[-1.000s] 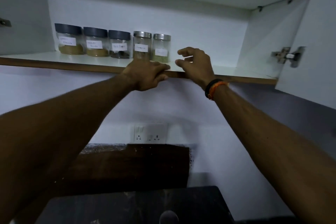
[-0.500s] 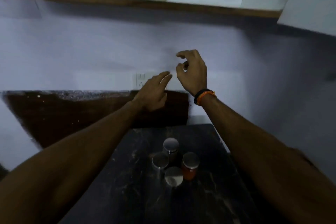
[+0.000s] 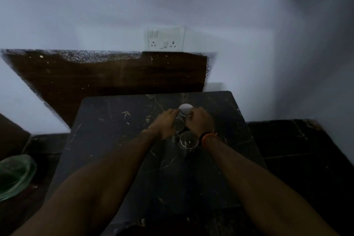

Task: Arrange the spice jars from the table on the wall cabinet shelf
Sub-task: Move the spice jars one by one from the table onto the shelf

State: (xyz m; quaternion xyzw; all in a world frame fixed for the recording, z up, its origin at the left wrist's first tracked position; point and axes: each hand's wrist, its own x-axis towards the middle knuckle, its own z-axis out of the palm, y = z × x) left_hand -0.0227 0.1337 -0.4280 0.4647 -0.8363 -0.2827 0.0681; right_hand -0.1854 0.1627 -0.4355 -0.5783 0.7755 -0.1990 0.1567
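Black marble table (image 3: 118, 140) leaves you bare room left and right of the jar cluster, wall close behind. Your left hand (image 3: 165, 125) and right hand (image 3: 199, 121) curl around the far steel-lidded spice jar (image 3: 185, 109), fingertips touching its sides; near jar (image 3: 188, 140) sits between your wrists.

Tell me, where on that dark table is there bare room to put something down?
The table's left half and near edge lie bare. It is crowded right of centre, where both hands close around the clustered jars.
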